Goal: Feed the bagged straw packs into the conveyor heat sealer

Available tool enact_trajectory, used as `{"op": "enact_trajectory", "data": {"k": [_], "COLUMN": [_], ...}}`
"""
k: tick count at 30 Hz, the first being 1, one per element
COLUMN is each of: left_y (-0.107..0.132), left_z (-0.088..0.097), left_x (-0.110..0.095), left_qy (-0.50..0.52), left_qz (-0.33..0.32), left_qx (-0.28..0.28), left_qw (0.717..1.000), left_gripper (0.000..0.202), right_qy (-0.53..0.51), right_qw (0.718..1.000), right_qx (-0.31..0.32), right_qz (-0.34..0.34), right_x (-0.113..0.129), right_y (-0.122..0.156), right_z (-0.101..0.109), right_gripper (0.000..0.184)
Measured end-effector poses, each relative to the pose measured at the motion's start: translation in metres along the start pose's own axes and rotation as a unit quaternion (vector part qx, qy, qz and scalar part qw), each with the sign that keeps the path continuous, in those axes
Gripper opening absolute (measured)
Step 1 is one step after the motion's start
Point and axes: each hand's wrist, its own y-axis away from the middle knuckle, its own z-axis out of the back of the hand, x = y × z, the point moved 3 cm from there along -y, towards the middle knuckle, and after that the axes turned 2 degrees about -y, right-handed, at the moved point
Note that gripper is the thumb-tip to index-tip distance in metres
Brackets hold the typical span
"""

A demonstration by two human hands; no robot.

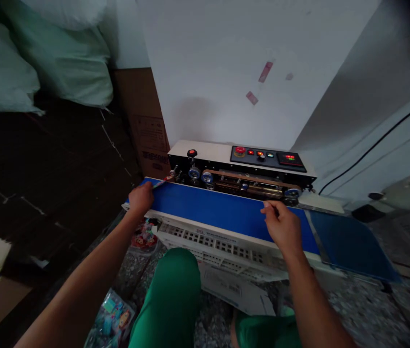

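Note:
A band sealing machine (205, 151) stands against the white wall, with a blue conveyor belt (208, 209) along its front. At the belt's left end my left hand (141, 197) is closed on a small colourful packet (162, 182). The packet's far end reaches the machine's left inlet, near the small rollers. Most of its surface is seen edge-on, so its contents cannot be made out. Over the right part of the belt hovers my right hand (283, 226), its fingers curled in and thumb against them, with nothing showing in them.
A control panel (268, 158) with lit buttons and a red display tops the machine. Below the belt is a white plastic crate (205, 244). Packed bags (112, 316) lie on the floor at left. A blue sheet (353, 244) extends right of the belt. Large sacks (63, 63) sit upper left.

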Motion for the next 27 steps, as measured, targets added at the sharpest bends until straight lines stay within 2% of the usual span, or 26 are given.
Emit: {"op": "enact_trajectory", "data": {"k": [3, 5, 6, 8, 9, 10, 13, 15, 16, 18, 20, 22, 23, 24, 25, 27], "left_y": [0.022, 0.046, 0.06, 0.087, 0.099, 0.108, 0.127, 0.134, 0.136, 0.143, 0.152, 0.165, 0.171, 0.175, 0.179, 0.181], "left_z": [0.018, 0.027, 0.032, 0.041, 0.046, 0.054, 0.078, 0.09, 0.095, 0.101, 0.102, 0.099, 0.097, 0.097, 0.099, 0.11], "left_x": [-0.003, -0.016, -0.025, -0.044, -0.054, -0.063, -0.085, -0.094, -0.097, -0.099, -0.1, -0.102, -0.103, -0.104, -0.106, -0.111], "left_qy": [0.062, 0.122, 0.168, 0.374, 0.426, 0.448, 0.451, 0.446, 0.453, 0.502, 0.582, 0.641, 0.651, 0.65, 0.639, 0.595], "left_qz": [0.02, 0.013, 0.004, 0.008, 0.006, 0.001, -0.034, -0.046, -0.037, 0.009, 0.065, 0.096, 0.101, 0.1, 0.095, 0.064], "left_qx": [-0.015, 0.007, 0.037, 0.156, 0.215, 0.254, 0.34, 0.378, 0.382, 0.345, 0.291, 0.26, 0.247, 0.227, 0.197, 0.136], "left_qw": [0.998, 0.992, 0.985, 0.914, 0.879, 0.857, 0.825, 0.81, 0.805, 0.793, 0.757, 0.716, 0.71, 0.718, 0.738, 0.79], "left_gripper": [0.024, 0.029, 0.031, 0.03, 0.028, 0.026, 0.022, 0.021, 0.023, 0.028, 0.034, 0.038, 0.038, 0.036, 0.034, 0.028], "right_qy": [-0.047, -0.134, -0.188, -0.294, -0.338, -0.377, -0.46, -0.483, -0.491, -0.518, -0.558, -0.594, -0.607, -0.617, -0.626, -0.633], "right_qw": [0.999, 0.987, 0.973, 0.929, 0.904, 0.88, 0.818, 0.797, 0.794, 0.794, 0.787, 0.773, 0.766, 0.759, 0.753, 0.745], "right_qx": [0.025, 0.087, 0.132, 0.221, 0.255, 0.281, 0.334, 0.35, 0.342, 0.29, 0.214, 0.155, 0.138, 0.129, 0.127, 0.146], "right_qz": [0.009, 0.004, -0.006, -0.037, -0.055, -0.07, -0.089, -0.097, -0.106, -0.131, -0.15, -0.159, -0.162, -0.163, -0.161, -0.148], "right_x": [0.02, 0.039, 0.05, 0.071, 0.081, 0.089, 0.107, 0.113, 0.115, 0.115, 0.115, 0.115, 0.116, 0.116, 0.116, 0.117], "right_y": [0.008, 0.017, 0.022, 0.035, 0.041, 0.046, 0.064, 0.076, 0.082, 0.094, 0.105, 0.117, 0.123, 0.129, 0.136, 0.15], "right_z": [-0.01, -0.02, -0.026, -0.035, -0.038, -0.039, -0.035, -0.032, -0.03, -0.027, -0.021, -0.016, -0.014, -0.012, -0.011, -0.009], "right_gripper": [0.038, 0.039, 0.041, 0.046, 0.05, 0.053, 0.051, 0.042, 0.039, 0.034, 0.032, 0.032, 0.033, 0.033, 0.032, 0.029]}}
